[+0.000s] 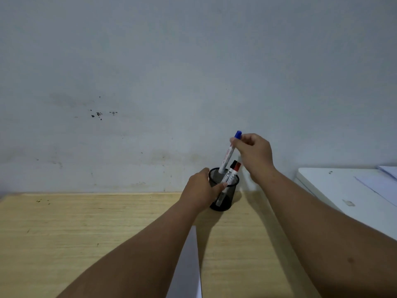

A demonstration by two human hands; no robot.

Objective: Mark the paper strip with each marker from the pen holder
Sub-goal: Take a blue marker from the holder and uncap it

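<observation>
A black mesh pen holder (228,197) stands near the back edge of the wooden table, against the wall. My left hand (200,189) grips its left side and rim. My right hand (253,154) pinches the blue-capped marker (228,154) near its cap; the marker is tilted, with its lower end still inside the holder's mouth. Two more markers, one with a red cap (237,167) and one with a black cap (234,163), stand in the holder. A long white paper strip (189,265) lies on the table between my forearms, running toward me.
The light wooden table (86,233) reaches from the wall to the bottom edge. A white surface (343,190) with loose paper sheets (384,181) adjoins it on the right. A grey, stained wall fills the upper half.
</observation>
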